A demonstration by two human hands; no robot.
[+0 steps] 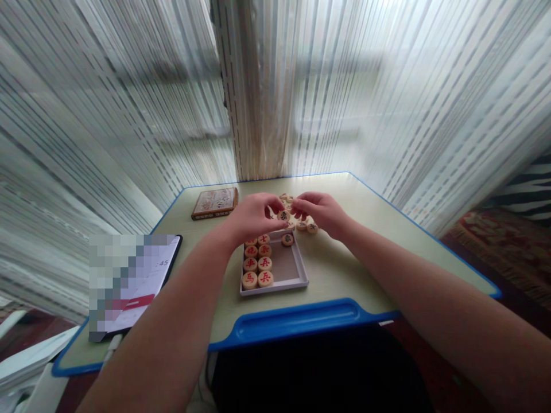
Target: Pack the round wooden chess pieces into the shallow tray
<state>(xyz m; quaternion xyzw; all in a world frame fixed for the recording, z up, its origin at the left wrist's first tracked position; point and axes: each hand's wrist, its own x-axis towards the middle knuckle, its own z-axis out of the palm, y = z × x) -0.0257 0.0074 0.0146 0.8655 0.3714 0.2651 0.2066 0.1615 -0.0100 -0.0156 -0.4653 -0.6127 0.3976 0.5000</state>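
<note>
A shallow white tray (pixel 297 282) lies in the middle of the table with several round wooden chess pieces (pixel 258 265) in rows along its left side, marked in red. One more piece (pixel 287 240) with a dark mark lies at the tray's far edge. My left hand (pixel 252 216) hovers over the tray's far end, fingers pinched on a piece (pixel 283 215). My right hand (pixel 321 211) is just to its right, fingers curled and touching the same piece. Loose pieces (pixel 306 226) lie on the table under my right hand.
A flat wooden box lid (pixel 214 202) lies at the far left of the table (pixel 379 229). A phone (pixel 133 281) rests near the left edge. The table has a blue rim with a groove (pixel 297 321) at the front. Striped curtains hang close behind.
</note>
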